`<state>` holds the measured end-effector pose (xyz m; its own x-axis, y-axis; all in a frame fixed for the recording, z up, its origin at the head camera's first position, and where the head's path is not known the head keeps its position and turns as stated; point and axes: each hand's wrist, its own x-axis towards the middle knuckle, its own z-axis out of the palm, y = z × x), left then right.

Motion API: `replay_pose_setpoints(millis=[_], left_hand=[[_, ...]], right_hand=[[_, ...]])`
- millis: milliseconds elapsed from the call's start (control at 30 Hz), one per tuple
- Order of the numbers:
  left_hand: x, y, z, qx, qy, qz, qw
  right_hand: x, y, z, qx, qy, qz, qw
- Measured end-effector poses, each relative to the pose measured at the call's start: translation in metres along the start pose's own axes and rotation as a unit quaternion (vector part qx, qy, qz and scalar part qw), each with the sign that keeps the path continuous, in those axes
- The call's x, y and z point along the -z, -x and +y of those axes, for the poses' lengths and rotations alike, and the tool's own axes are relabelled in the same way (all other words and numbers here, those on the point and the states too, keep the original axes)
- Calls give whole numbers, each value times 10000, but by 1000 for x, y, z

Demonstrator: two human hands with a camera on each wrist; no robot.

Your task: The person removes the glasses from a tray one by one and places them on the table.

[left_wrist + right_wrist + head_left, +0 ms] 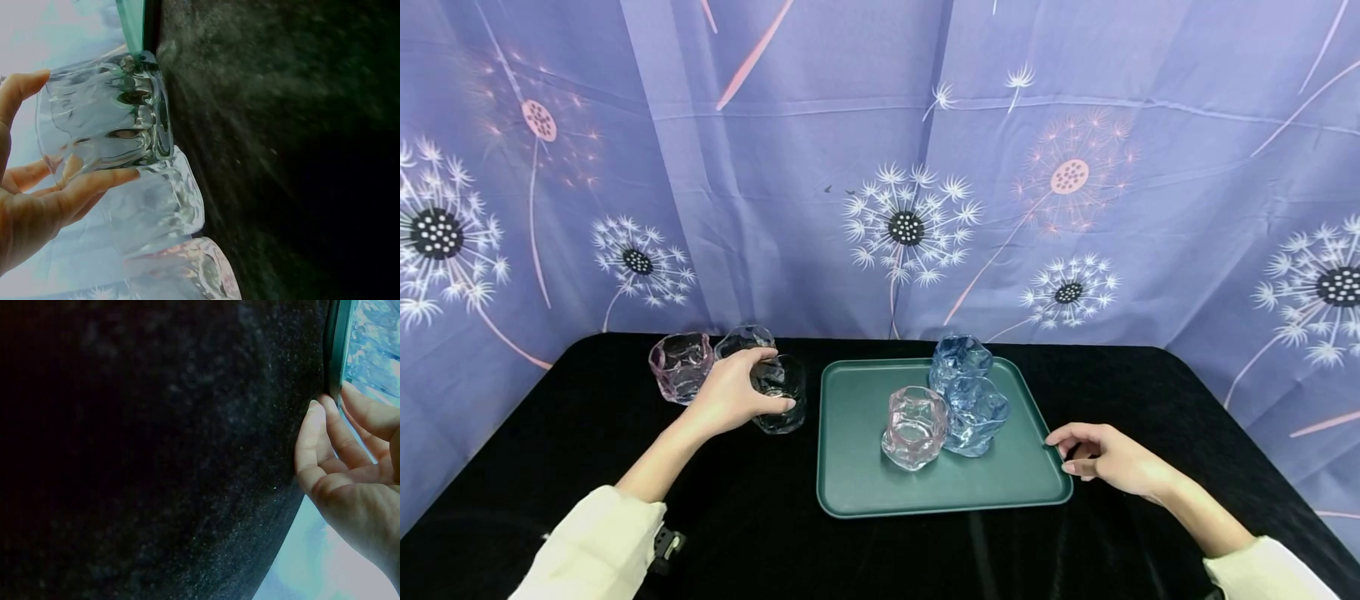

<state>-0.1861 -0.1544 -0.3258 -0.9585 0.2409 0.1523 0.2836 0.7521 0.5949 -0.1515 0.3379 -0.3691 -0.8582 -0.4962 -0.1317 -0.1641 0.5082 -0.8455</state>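
In the head view my left hand (pixel 730 398) grips a clear, wavy-sided drinking glass (pixel 784 377) left of the green tray (pixel 850 479). The left wrist view shows my fingers and thumb on both sides of this glass (pixel 106 119). Just behind it is a second clear glass (pixel 741 337), partly hidden by the hand. A pinkish-purple glass (pixel 679 367) stands further left. My right hand (pixel 1116 462) holds the tray's right rim, its fingertips right at the edge in the right wrist view; part of its grip is hidden.
On the tray stand a pale pink glass (pixel 914 433) and two blue glasses, one nearer (pixel 979 417) and one farther (pixel 958 358), close together. A black cloth (pixel 737 533) covers the table. Behind it hangs a lilac dandelion-print curtain (pixel 790 217).
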Motion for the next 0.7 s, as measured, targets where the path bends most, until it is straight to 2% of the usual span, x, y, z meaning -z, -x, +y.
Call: replay_pose_setpoints(millis=[400, 700], left_hand=[[13, 21, -19, 74, -188, 293, 9994], [29, 35, -35, 289, -220, 378, 9986]], right_hand=[[0, 0, 1, 85, 3, -16, 10000], [0, 0, 1, 98, 13, -22, 9999]])
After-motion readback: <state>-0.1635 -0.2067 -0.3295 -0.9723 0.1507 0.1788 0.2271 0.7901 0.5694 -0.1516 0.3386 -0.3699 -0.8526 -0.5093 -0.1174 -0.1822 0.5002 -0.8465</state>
